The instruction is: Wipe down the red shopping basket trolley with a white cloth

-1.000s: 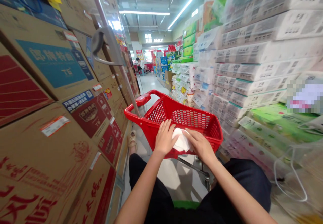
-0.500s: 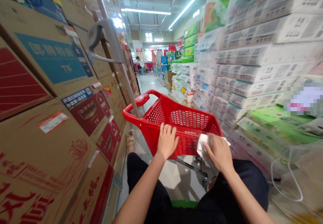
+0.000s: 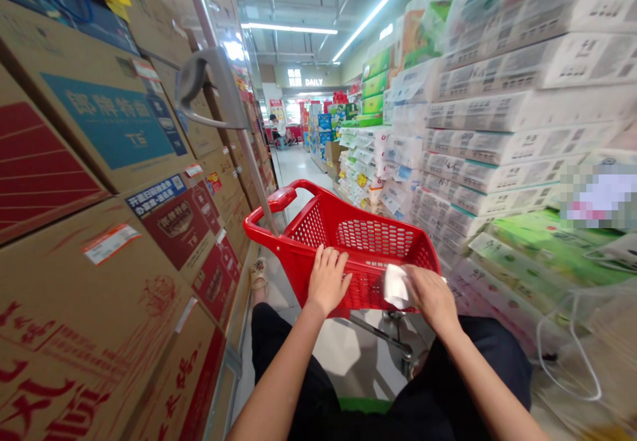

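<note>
A red plastic shopping cart (image 3: 368, 235) with honeycomb-holed walls stands side-on in front of my knees. My left hand (image 3: 327, 278) holds its near top rim, fingers bent over the edge and thumb lying along the outer wall. My right hand (image 3: 434, 295) grips a crumpled white wiping cloth (image 3: 397, 286) against the near side, toward the cart's right end; motion blurs its fingers. White cloth shows at the left of this hand, with a small bit past its right side. The cart's handle (image 3: 269, 215) is at the left end.
Stacked cartons (image 3: 74, 308) rise close on the left, beside a metal pole with a grey handle (image 3: 209, 89). Wrapped paper packs (image 3: 472, 136) are piled on the right, with green packs (image 3: 532, 242) lower down. A tiled aisle (image 3: 298, 162) leads to a seated person (image 3: 279, 128).
My right hand has shifted slightly left and down along the cart's near side with the cloth, and more of the cloth shows. My left hand has stayed on the rim.
</note>
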`<act>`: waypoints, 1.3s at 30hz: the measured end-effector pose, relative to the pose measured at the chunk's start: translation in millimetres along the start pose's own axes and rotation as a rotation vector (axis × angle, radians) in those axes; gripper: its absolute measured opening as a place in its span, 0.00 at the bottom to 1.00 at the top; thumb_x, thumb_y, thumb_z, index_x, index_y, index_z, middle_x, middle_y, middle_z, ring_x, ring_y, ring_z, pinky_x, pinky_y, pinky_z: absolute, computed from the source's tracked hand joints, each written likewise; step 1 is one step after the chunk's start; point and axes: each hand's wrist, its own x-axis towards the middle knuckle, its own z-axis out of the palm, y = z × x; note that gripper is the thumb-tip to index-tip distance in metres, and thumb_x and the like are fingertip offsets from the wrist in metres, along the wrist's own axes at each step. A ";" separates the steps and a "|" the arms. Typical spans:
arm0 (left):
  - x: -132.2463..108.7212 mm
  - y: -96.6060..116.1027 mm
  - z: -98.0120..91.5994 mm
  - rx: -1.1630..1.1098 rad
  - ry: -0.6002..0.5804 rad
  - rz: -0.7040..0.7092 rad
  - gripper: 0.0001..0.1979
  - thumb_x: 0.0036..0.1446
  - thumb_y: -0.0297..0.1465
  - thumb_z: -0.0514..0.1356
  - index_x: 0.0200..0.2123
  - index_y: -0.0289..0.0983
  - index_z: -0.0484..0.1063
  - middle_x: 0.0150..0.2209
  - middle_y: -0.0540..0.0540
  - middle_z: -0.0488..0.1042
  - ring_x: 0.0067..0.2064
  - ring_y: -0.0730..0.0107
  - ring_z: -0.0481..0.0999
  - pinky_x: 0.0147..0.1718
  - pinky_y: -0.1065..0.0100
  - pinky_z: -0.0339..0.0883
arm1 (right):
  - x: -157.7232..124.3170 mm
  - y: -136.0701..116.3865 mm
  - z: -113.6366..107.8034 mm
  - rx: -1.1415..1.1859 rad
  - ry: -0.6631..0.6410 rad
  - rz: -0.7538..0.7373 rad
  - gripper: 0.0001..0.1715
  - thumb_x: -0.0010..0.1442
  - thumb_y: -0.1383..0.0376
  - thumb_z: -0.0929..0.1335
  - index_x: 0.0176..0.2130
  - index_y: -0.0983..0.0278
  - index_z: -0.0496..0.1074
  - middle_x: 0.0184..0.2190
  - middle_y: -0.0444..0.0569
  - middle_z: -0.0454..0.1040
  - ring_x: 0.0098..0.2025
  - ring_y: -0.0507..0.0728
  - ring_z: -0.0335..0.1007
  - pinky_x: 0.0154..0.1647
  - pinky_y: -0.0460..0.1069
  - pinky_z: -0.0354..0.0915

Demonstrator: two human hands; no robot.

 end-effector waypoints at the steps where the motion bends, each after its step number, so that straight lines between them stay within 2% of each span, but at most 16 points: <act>1: 0.0 0.7 0.1 -0.005 0.000 -0.001 0.22 0.62 0.37 0.58 0.58 0.37 0.66 0.52 0.40 0.69 0.61 0.50 0.64 0.70 0.46 0.45 | -7.9 9.7 -4.6 -0.018 0.015 0.043 0.18 0.71 0.58 0.60 0.53 0.60 0.71 0.49 0.51 0.78 0.51 0.61 0.72 0.55 0.57 0.62; 4: 0.9 5.1 0.9 0.004 -0.001 -0.002 0.23 0.61 0.37 0.58 0.58 0.36 0.66 0.52 0.38 0.69 0.62 0.49 0.63 0.70 0.45 0.44 | -23.8 22.9 -10.9 -0.068 0.104 0.164 0.18 0.71 0.58 0.59 0.53 0.59 0.71 0.51 0.51 0.77 0.57 0.64 0.68 0.61 0.62 0.56; 6: 2.0 8.9 1.5 0.011 0.001 -0.002 0.24 0.60 0.38 0.59 0.58 0.35 0.66 0.53 0.37 0.68 0.63 0.47 0.63 0.70 0.44 0.44 | -24.5 16.6 -9.1 -0.073 0.137 0.199 0.18 0.71 0.58 0.59 0.53 0.60 0.71 0.51 0.52 0.76 0.58 0.65 0.67 0.61 0.62 0.57; 9: 3.3 13.6 1.8 0.008 0.010 -0.009 0.25 0.59 0.39 0.60 0.57 0.35 0.66 0.53 0.37 0.68 0.63 0.46 0.62 0.69 0.42 0.44 | -11.5 -10.9 -1.8 -0.043 0.118 0.164 0.18 0.70 0.58 0.60 0.54 0.61 0.70 0.51 0.53 0.76 0.55 0.64 0.68 0.58 0.61 0.60; 13: 3.4 15.1 1.0 0.012 0.010 -0.022 0.25 0.57 0.38 0.61 0.56 0.34 0.67 0.53 0.36 0.68 0.63 0.46 0.62 0.69 0.42 0.44 | 14.4 -54.0 8.0 -0.008 0.063 0.022 0.22 0.70 0.60 0.62 0.60 0.60 0.68 0.54 0.53 0.74 0.56 0.63 0.67 0.59 0.59 0.60; 15: 2.7 13.0 0.3 0.020 0.005 -0.020 0.25 0.57 0.37 0.61 0.56 0.34 0.67 0.53 0.36 0.68 0.63 0.46 0.62 0.70 0.43 0.43 | 23.3 -64.2 10.5 -0.002 0.050 -0.023 0.22 0.70 0.61 0.62 0.61 0.60 0.67 0.54 0.52 0.75 0.56 0.63 0.68 0.58 0.58 0.60; 17: 1.8 9.1 -0.4 0.017 0.000 -0.009 0.25 0.57 0.36 0.62 0.56 0.35 0.67 0.53 0.37 0.69 0.63 0.47 0.62 0.70 0.45 0.44 | 26.4 -61.5 9.9 0.006 0.036 -0.052 0.21 0.70 0.61 0.62 0.60 0.59 0.68 0.53 0.51 0.76 0.54 0.61 0.70 0.56 0.57 0.61; 20: 0.9 2.4 -1.4 -0.001 -0.003 0.008 0.23 0.57 0.35 0.61 0.55 0.37 0.67 0.53 0.39 0.69 0.63 0.49 0.63 0.70 0.45 0.44 | 18.0 -34.8 2.4 0.013 -0.002 -0.079 0.19 0.70 0.61 0.61 0.58 0.59 0.70 0.51 0.49 0.78 0.52 0.59 0.72 0.54 0.54 0.63; 24: 1.5 -1.0 -2.3 -0.027 0.004 0.010 0.20 0.58 0.34 0.60 0.53 0.38 0.68 0.52 0.39 0.70 0.63 0.51 0.63 0.71 0.46 0.44 | -12.2 15.9 -12.9 -0.055 0.000 -0.048 0.19 0.71 0.59 0.61 0.57 0.58 0.71 0.51 0.47 0.78 0.53 0.58 0.72 0.60 0.56 0.59; 27: 3.0 2.2 -2.1 -0.050 0.012 0.006 0.19 0.57 0.34 0.60 0.52 0.37 0.68 0.52 0.39 0.70 0.64 0.50 0.62 0.71 0.46 0.42 | -32.4 35.7 -17.7 -0.092 0.047 0.024 0.20 0.71 0.58 0.60 0.57 0.58 0.70 0.54 0.48 0.77 0.59 0.60 0.69 0.64 0.59 0.55; 29: 4.2 5.5 -1.4 -0.063 0.017 0.001 0.19 0.56 0.34 0.60 0.51 0.37 0.68 0.51 0.39 0.70 0.64 0.50 0.62 0.71 0.46 0.41 | -37.4 33.0 -16.3 -0.090 0.080 0.086 0.21 0.71 0.58 0.59 0.57 0.59 0.70 0.54 0.50 0.76 0.60 0.62 0.67 0.63 0.61 0.55; 32: 5.2 8.1 0.1 -0.077 0.023 -0.009 0.19 0.55 0.34 0.61 0.50 0.38 0.68 0.50 0.38 0.71 0.65 0.48 0.61 0.71 0.45 0.41 | -31.5 12.5 -12.4 -0.058 0.090 0.134 0.21 0.70 0.58 0.59 0.56 0.60 0.71 0.52 0.52 0.77 0.56 0.63 0.70 0.60 0.60 0.59; 36: 4.3 2.5 0.5 -0.071 0.037 -0.016 0.18 0.54 0.34 0.61 0.48 0.38 0.68 0.49 0.38 0.71 0.65 0.47 0.61 0.70 0.43 0.43 | -17.0 -11.3 -11.7 -0.009 0.024 0.088 0.20 0.70 0.57 0.61 0.55 0.59 0.72 0.50 0.50 0.78 0.51 0.61 0.72 0.54 0.57 0.63; 39: 3.5 -7.5 -1.9 -0.063 0.029 -0.017 0.18 0.52 0.33 0.62 0.47 0.38 0.68 0.50 0.38 0.71 0.65 0.47 0.62 0.71 0.44 0.43 | -14.4 -9.4 -14.3 0.029 -0.028 0.021 0.20 0.70 0.57 0.61 0.57 0.58 0.72 0.50 0.48 0.78 0.50 0.59 0.74 0.53 0.55 0.64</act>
